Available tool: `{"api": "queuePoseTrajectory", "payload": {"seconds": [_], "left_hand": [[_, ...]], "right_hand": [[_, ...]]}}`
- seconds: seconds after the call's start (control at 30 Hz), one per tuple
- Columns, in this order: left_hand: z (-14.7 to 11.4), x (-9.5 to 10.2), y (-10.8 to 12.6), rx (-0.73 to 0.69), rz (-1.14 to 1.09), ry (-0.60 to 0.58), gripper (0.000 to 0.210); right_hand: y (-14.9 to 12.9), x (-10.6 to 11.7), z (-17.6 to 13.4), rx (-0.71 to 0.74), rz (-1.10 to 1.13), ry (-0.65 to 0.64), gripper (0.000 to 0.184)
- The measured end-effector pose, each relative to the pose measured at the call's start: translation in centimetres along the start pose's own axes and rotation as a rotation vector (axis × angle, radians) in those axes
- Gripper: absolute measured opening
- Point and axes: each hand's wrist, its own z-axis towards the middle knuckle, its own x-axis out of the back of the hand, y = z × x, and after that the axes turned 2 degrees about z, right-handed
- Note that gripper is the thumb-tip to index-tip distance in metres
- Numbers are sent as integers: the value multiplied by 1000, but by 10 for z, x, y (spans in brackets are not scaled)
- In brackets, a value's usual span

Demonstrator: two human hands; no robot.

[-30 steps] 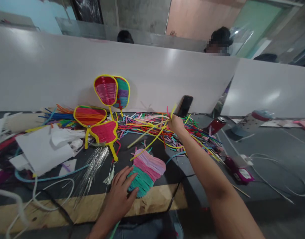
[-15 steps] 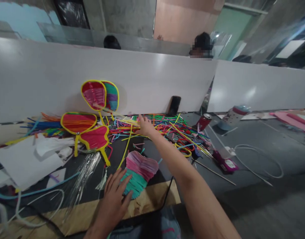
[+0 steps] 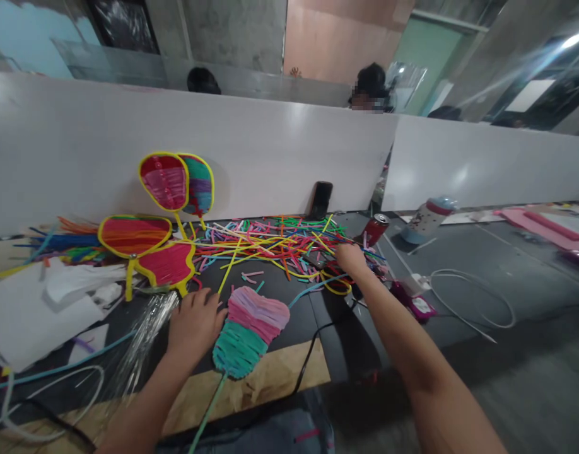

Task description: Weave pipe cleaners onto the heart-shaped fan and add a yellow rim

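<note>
Fan (image 3: 254, 331) lay beside the loosely spread left hand (image 3: 195, 323), while the right hand (image 3: 350, 260), grip undeterminable, best worked among pipe cleaners (image 3: 251, 243) clear of scissors (image 3: 337, 293).

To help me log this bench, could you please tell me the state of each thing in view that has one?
Pink, lilac and green ribbed fan, lying flat, without yellow rim
Upper oval yellow-rimmed fans, propped upright
Black rectangular phone, propped upright
Red metal can, upright
White patterned bottle with blue top, standing
Thin multicoloured stems, loosely heaped
Left hand, open, beside the flat fan
Right hand, at the stems, grip hidden
</note>
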Motion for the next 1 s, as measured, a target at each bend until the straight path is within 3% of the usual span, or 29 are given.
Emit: {"api": "queuePoseTrajectory", "payload": {"seconds": [0.2, 0.47, 0.57, 0.67, 0.73, 1.0], "left_hand": [[27, 1, 2, 55, 76, -104, 33], [37, 5, -10, 107, 54, -127, 36], [42, 16, -28, 262, 17, -193, 38], [43, 25, -51, 459, -70, -215, 38], [41, 30, -63, 510, -96, -205, 37], [35, 47, -72, 637, -245, 46, 34]], "right_hand": [[25, 23, -12, -138, 179, 180, 19], [10, 38, -39, -13, 462, 391, 22], [6, 31, -52, 67, 508, 323, 17], [1, 20, -68, 139, 533, 150, 16], [-4, 12, -79, 158, 540, 51, 17], [-27, -10, -90, 244, 726, -82, 20]]}}
